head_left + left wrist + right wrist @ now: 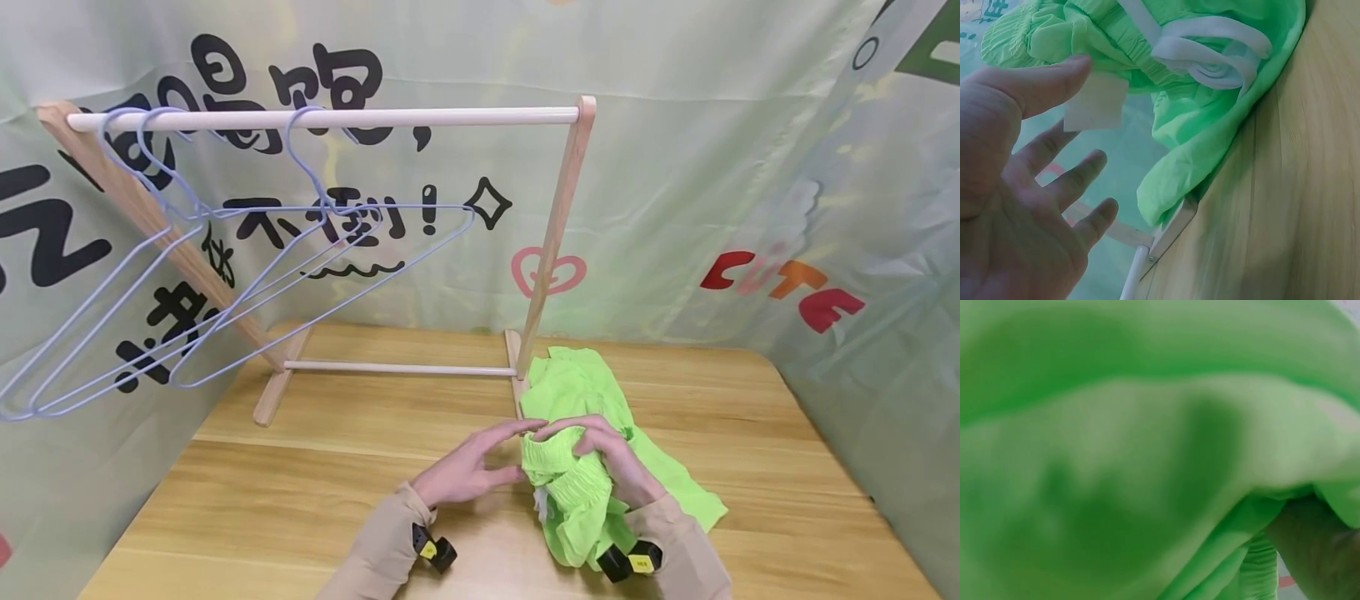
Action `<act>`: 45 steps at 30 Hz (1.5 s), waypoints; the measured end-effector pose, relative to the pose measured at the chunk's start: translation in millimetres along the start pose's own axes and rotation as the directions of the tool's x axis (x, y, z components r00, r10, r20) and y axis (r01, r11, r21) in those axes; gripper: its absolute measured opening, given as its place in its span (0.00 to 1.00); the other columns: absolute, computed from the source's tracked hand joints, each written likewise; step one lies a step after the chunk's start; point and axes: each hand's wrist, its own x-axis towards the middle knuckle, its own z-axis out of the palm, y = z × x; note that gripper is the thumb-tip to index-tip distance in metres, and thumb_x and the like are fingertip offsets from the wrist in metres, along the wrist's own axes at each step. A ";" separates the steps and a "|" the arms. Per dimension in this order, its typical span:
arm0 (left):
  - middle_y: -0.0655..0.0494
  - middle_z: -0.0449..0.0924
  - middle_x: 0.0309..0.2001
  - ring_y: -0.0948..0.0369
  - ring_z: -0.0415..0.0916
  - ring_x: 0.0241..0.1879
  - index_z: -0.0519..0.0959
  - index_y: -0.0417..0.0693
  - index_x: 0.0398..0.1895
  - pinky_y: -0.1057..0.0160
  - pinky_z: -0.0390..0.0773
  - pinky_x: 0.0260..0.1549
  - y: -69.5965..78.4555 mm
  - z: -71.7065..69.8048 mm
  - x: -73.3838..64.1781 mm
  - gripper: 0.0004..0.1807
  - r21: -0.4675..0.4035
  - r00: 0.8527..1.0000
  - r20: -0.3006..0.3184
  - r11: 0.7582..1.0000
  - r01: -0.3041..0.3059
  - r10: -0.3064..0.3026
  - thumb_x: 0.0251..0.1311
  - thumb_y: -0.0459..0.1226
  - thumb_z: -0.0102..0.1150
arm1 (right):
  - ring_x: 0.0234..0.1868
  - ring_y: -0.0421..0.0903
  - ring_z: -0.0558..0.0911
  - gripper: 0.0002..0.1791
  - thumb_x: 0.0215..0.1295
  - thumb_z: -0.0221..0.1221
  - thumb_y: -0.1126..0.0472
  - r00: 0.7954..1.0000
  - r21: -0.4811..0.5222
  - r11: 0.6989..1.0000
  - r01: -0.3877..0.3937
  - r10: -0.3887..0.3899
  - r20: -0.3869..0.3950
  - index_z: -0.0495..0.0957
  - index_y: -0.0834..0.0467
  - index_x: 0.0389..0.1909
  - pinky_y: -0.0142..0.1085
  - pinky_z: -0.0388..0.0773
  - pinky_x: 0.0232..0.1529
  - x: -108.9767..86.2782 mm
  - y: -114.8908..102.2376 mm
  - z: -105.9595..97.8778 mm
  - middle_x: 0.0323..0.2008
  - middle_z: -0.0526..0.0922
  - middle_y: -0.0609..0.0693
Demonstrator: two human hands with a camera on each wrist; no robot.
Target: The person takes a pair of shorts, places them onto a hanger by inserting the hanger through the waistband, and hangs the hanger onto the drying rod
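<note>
- The wooden table (300, 500) spreads beneath both your hands.
- The clothes rack (553, 242) stands beyond your hands, mostly ahead and to the left. The garment meets its nearer foot, so a sharp pull could snag there and drag or rock it.
- Three pale blue hangers (326, 202) hang higher than your hands, off to the left; a jolt to the rack would likely set them swinging.
- The green garment (581, 483), bunched as it is, could twist if lifted from one point, and its folds may hide which layer you take. It lies under and around your right hand, just beside your left fingertips; one part runs beyond both hands, another trails out to the right.
- Your right hand (617, 457) curls over the gathered waistband, holding it. Your left hand (467, 468) is spread wide, gripping nothing; if the right slackens, the waistband may slump.
- The white cord (1210, 30) loops loosely beyond your left thumb and could tangle round a finger.
- The white label (1097, 103) hangs by your left thumb tip, easily pinched instead of cloth; whether they touch, you cannot tell.
</note>
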 end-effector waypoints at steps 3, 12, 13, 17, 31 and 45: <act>0.54 0.66 0.74 0.52 0.62 0.75 0.67 0.54 0.72 0.42 0.64 0.74 1.0 1.3 1.1 0.30 0.034 0.999 -0.025 0.999 -0.041 0.042 0.67 0.41 0.62 | 0.49 0.35 0.86 0.31 0.54 0.40 0.72 0.996 0.165 0.986 0.012 -0.027 0.089 0.86 0.52 0.50 0.31 0.79 0.51 2.5 0.2 1.9 0.48 0.90 0.44; 0.52 0.65 0.75 0.46 0.53 0.79 0.78 0.55 0.48 0.31 0.57 0.73 0.3 -0.8 -3.7 0.15 0.060 0.998 -0.006 0.997 0.057 -0.056 0.60 0.46 0.69 | 0.42 0.37 0.88 0.31 0.55 0.38 0.74 0.996 0.159 0.984 0.083 -0.086 0.017 0.84 0.54 0.51 0.29 0.85 0.42 -0.6 -1.7 -2.6 0.46 0.90 0.45; 0.52 0.65 0.75 0.46 0.54 0.79 0.78 0.56 0.48 0.31 0.56 0.73 0.2 -1.6 -4.6 0.16 0.041 0.997 0.007 0.997 0.072 -0.072 0.59 0.46 0.69 | 0.41 0.37 0.87 0.30 0.56 0.39 0.73 0.996 0.125 0.988 0.085 -0.083 -0.015 0.84 0.53 0.50 0.29 0.85 0.41 -1.6 -2.1 -3.6 0.47 0.89 0.44; 0.55 0.71 0.72 0.51 0.68 0.71 0.77 0.57 0.47 0.37 0.60 0.73 -0.2 -4.9 -6.9 0.17 -0.023 0.993 0.049 0.994 0.111 -0.110 0.57 0.44 0.71 | 0.41 0.36 0.85 0.28 0.60 0.40 0.73 0.991 0.070 0.992 0.107 -0.101 -0.087 0.81 0.50 0.51 0.30 0.85 0.42 -5.1 -4.1 -6.7 0.50 0.84 0.43; 0.59 0.85 0.50 0.65 0.80 0.54 0.83 0.52 0.48 0.53 0.69 0.71 6.7 -5.5 -0.8 0.14 0.315 0.996 0.086 0.948 -0.044 0.017 0.60 0.40 0.69 | 0.49 0.34 0.76 0.25 0.65 0.44 0.74 0.968 -0.097 0.981 0.170 -0.185 -0.171 0.77 0.45 0.52 0.29 0.71 0.52 -7.3 -14.5 -2.1 0.53 0.77 0.38; 0.56 0.79 0.64 0.50 0.60 0.76 0.85 0.54 0.51 0.41 0.54 0.77 -14.7 -25.0 -10.0 0.24 0.543 0.982 -0.175 0.839 0.038 0.069 0.46 0.40 0.78 | 0.64 0.42 0.66 0.25 0.62 0.46 0.77 0.909 -0.127 0.971 0.205 -0.237 -0.344 0.77 0.48 0.49 0.40 0.55 0.60 -13.9 -17.1 -2.6 0.53 0.76 0.38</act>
